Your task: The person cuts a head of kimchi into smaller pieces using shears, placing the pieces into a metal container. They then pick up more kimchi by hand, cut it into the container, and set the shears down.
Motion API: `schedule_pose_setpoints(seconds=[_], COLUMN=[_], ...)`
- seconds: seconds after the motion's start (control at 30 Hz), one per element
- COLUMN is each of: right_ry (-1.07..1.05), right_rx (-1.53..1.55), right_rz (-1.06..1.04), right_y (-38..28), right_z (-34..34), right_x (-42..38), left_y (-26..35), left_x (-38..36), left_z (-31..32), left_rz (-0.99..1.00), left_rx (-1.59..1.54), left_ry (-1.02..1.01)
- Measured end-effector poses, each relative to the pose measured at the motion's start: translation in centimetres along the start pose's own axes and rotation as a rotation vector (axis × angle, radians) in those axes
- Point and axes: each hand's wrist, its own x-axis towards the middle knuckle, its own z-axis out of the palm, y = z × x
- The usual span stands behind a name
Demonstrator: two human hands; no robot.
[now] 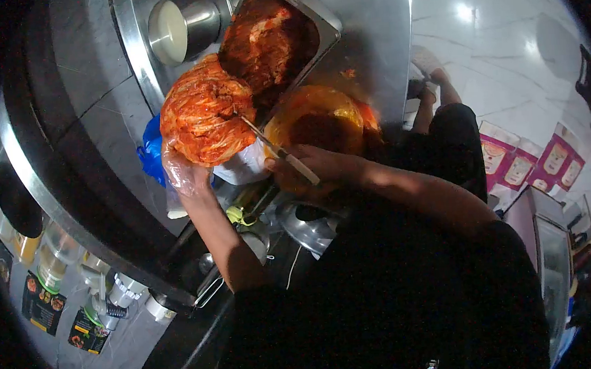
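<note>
Left hand (182,169), wrapped in a thin clear plastic glove, is up high, clenched around the underside of a big red-orange head of kimchi cabbage (205,112), lifting it clear at about ten o'clock from the picture's centre. Right hand (308,167) is closed on the pale handle of a knife (279,152), the blade angling up toward eleven o'clock and its tip touching the cabbage's lower right edge. Just beyond the cabbage, at twelve o'clock, a steel tray (324,22) holds more dark red kimchi. Beside that tray, toward eleven o'clock, a round steel pot (190,23) stands on the steel tabletop (375,40). Beneath the right hand sits an orange-stained clear bag (318,113), mouth open. A blue bag (152,152) peeks out behind the gloved hand at nine o'clock. Down at seven o'clock, a row of labelled jars (53,277) lines up.
</note>
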Motion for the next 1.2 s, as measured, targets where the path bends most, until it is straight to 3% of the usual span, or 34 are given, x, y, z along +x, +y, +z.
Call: schedule_pose_setpoints(seconds=[0.07, 0.2, 0.3, 0.37, 0.43, 0.53, 0.6, 0.7, 0.77, 0.83, 0.9, 0.97, 1.03, 1.07, 1.13, 1.17, 1.2], right_ry=[0.019, 0.203, 0.181, 0.149, 0.198, 0.324, 0.311, 0.267, 0.227, 0.157, 0.064, 0.055, 0.048, 0.044, 0.075, 0.114, 0.143], right_rx=[0.046, -0.364, -0.194, -0.371, -0.408, -0.266, -0.2, -0.436, -0.164, -0.101, -0.245, -0.396, -0.297, -0.121, -0.126, -0.309, -0.384], right_rz=[0.085, -0.16, 0.059, -0.323, -0.349, 0.029, 0.14, 0.0, 0.056, 0.076, 0.063, -0.079, 0.033, 0.215, 0.172, -0.054, -0.148], right_y=[-1.9, -0.6, -0.5, 0.3, -1.1, -3.0, -1.9, -0.3, 1.3, -0.1, -2.1, -1.3, -0.9, -0.7, -0.8, -0.7, -0.8], right_z=[0.6, 1.7, 1.7, 0.6, 1.2, 2.6, 2.4, 1.9, 1.7, 1.6, 0.8, 0.5, -0.3, -1.0, -0.9, -0.7, -0.5], right_x=[0.2, -0.3, 0.0, 1.4, 1.6, 0.5, 0.3, -1.5, -2.3, -2.4, -2.0, -0.7, 0.8, 1.5, 1.5, 0.9, 0.8], left_y=[-0.1, 0.2, 0.3, 0.0, -0.2, -0.2, -0.4, -0.7, -0.8, -0.7, -0.7, -0.8, -1.2, -1.5, -1.6, -1.8, -1.9], left_x=[-0.1, -0.1, -0.3, -0.6, -1.2, -0.9, -0.7, -0.6, -0.4, -0.2, -0.3, -0.8, -1.2, -1.4, -1.6, -1.5, -1.3], left_z=[0.1, -1.1, -1.1, -0.6, -0.1, -0.4, -0.8, -0.2, 0.0, -0.4, -0.6, -0.4, -0.4, -0.2, 0.4, 0.3, 0.2], left_rz=[-0.022, -0.074, -0.094, -0.097, -0.096, -0.053, -0.04, -0.006, 0.012, 0.009, -0.004, -0.025, -0.029, -0.033, -0.02, -0.004, 0.013], left_rx=[-0.005, -0.072, -0.07, -0.016, 0.045, 0.111, 0.086, 0.083, 0.055, 0.047, 0.045, 0.052, 0.079, 0.095, 0.131, 0.141, 0.15], left_ry=[-0.017, -0.115, -0.153, -0.108, 0.0, 0.029, 0.033, 0.1, 0.076, 0.058, 0.046, 0.034, 0.057, 0.07, 0.035, 0.023, 0.012])
